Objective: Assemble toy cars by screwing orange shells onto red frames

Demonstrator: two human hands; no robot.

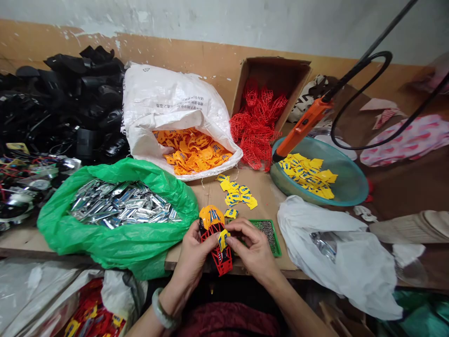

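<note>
My left hand is wrapped round a toy car with a red cage frame and an orange front panel. The car is held tilted at the table's front edge. A small yellow panel with a blue print lies over the middle of the cage. The thumb of my left hand presses on its left side, and my right hand pinches its right side. Just beyond the car lie several loose yellow panels on the cardboard. Beside my right hand sits a green tray of small screws.
A green bag of silvery parts stands left, a white sack of orange panels behind it. Red frames spill from a cardboard box. An orange electric screwdriver hangs above a teal basin. A white plastic bag lies right.
</note>
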